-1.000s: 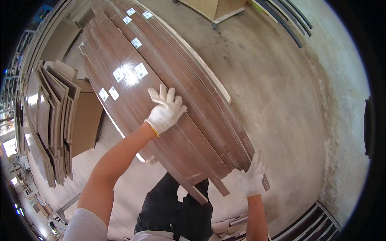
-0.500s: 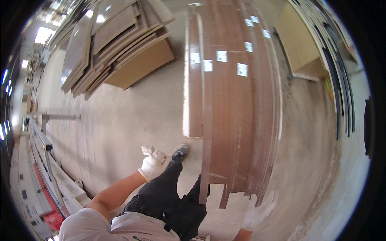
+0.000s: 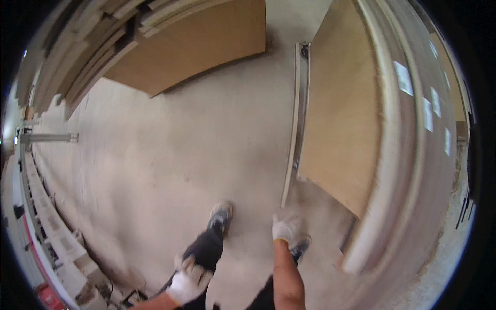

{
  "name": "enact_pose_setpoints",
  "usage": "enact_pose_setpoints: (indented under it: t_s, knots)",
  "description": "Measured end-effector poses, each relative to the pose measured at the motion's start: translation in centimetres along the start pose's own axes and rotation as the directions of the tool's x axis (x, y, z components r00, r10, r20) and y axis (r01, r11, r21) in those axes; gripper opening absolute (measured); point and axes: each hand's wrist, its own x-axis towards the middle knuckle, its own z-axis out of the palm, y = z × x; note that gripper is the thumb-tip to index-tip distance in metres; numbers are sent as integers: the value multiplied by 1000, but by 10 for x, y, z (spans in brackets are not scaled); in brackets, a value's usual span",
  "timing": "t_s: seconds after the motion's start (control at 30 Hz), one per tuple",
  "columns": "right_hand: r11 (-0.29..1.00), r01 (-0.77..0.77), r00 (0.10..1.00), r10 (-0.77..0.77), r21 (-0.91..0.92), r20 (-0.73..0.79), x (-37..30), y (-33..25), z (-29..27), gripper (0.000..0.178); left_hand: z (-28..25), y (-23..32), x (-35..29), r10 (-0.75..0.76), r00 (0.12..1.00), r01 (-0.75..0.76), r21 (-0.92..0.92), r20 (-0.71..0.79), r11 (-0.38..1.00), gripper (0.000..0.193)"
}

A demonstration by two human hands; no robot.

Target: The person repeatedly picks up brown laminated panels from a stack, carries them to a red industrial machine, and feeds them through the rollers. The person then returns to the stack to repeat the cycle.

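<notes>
Fingers of your left hand (image 3: 188,284), in a white glove, are bent but apart, in front of your dark-trousered left leg (image 3: 205,248). Your right hand (image 3: 287,229), gloved too, is blurred, its thumb standing away from loosely open fingers, and it shows just beside your right shoe (image 3: 301,248). Your left shoe (image 3: 222,213) is on the pale floor (image 3: 165,155), ahead of your left hand. Near your right hand ends a narrow pale strip (image 3: 292,137), running away from you along the foot of a tan-sided block (image 3: 338,108), with a dark caster (image 3: 305,50) by its far end. Brown boards (image 3: 434,175) with white labels (image 3: 404,78) lie along the block's right, blurred, with pale edging. Farther off at upper left, stacked panels (image 3: 85,62) adjoin a broad tan side (image 3: 206,49), and a grey bar (image 3: 49,137) juts out below them.
</notes>
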Motion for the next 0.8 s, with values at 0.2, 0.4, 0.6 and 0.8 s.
enact_pose_setpoints:
  t_s: [0.2,0.4,0.6,0.8]
  knots:
    - [988,95,995,-94,121,-16,125,-34,122,52,-10,-51,-3,-294,938,330,-206,186,921,22]
    - [974,61,998,-62,220,-3,56,-66,40,42,4,-45,-8,-133,991,136,-120,30,983,22]
    - [738,-266,951,97,620,293,-69,-63,-162,66,18,-19,-26,-180,950,183,10,255,983,36]
    - [706,-242,948,25,665,318,-237,60,-354,61,-53,19,-29,-146,898,179,-42,416,983,48]
